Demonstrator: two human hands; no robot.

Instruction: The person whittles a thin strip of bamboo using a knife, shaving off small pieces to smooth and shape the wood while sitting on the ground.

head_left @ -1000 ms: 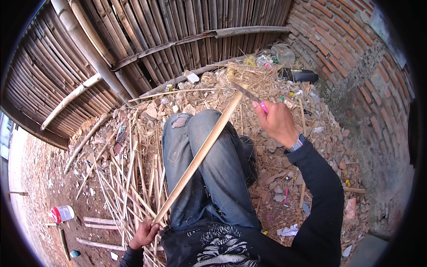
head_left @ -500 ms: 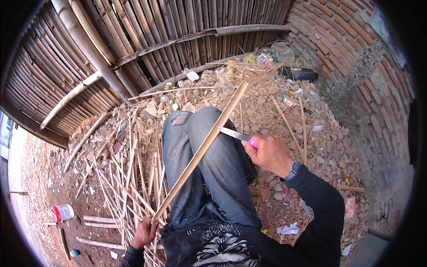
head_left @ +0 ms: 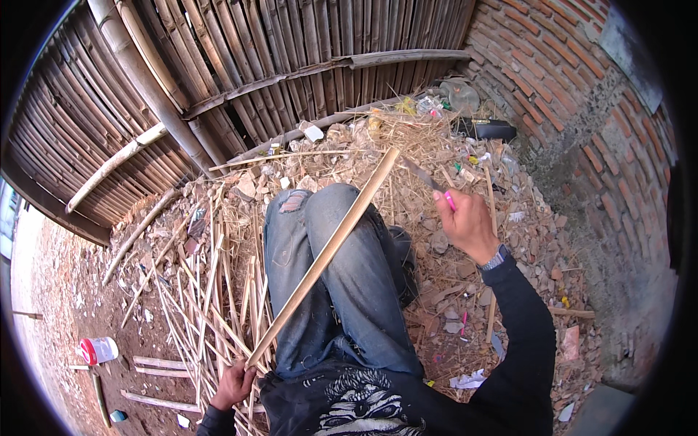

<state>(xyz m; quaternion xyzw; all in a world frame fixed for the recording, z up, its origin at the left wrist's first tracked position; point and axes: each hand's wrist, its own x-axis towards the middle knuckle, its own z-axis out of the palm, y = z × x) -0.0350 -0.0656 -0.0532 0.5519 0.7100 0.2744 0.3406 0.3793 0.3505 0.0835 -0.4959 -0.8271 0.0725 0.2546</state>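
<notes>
A long split bamboo strip (head_left: 325, 256) lies slantwise across my jeans-clad legs, its far end beyond my knees. My left hand (head_left: 233, 384) is closed round its near end, by my left hip. On the right, my right hand (head_left: 469, 224) grips a knife (head_left: 422, 174) by its pink handle. The blade points up and left toward the strip's far end, with a small gap between them. Beside my left leg lies a pile of thin bamboo strips (head_left: 211, 298), partly under my left hand.
Rubble and straw (head_left: 436, 269) cover the ground around me. Ahead stands a bamboo wall (head_left: 291, 87); a brick wall (head_left: 582, 145) rises on the right. A white tub with a red lid (head_left: 99, 350) lies at the left. A black object (head_left: 487, 129) sits near the wall corner.
My right hand has moved the knife outward and toward the far end of the strip, so the blade is off the strip. My left hand keeps its hold.
</notes>
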